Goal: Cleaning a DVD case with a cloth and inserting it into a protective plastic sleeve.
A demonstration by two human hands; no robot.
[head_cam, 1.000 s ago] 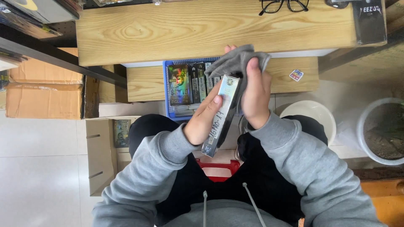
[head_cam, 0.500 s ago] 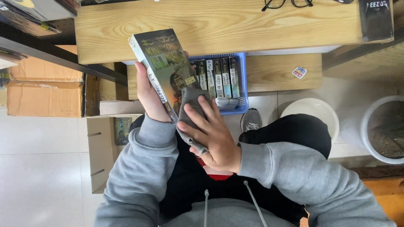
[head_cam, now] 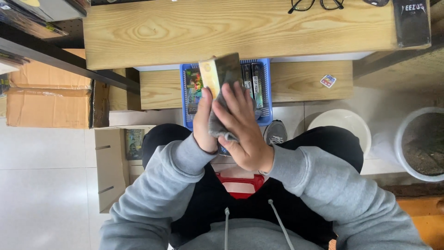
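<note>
Over the blue basket (head_cam: 266, 92), hands press soft grey cloth (head_cam: 217, 125) against boxy book (head_cam: 222, 71).

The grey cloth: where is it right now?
Head view, centre: the grey cloth lies under the right hand, pressed against the book held by the left hand.

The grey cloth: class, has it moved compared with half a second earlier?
Yes. The grey cloth, under the right hand, now lies higher, closer to the blue basket.

Both raised before the chest: left hand (head_cam: 203, 121) gripping from behind, right hand (head_cam: 241, 127) pressed flat, fingers (head_cam: 236, 95) spread upward.
</note>
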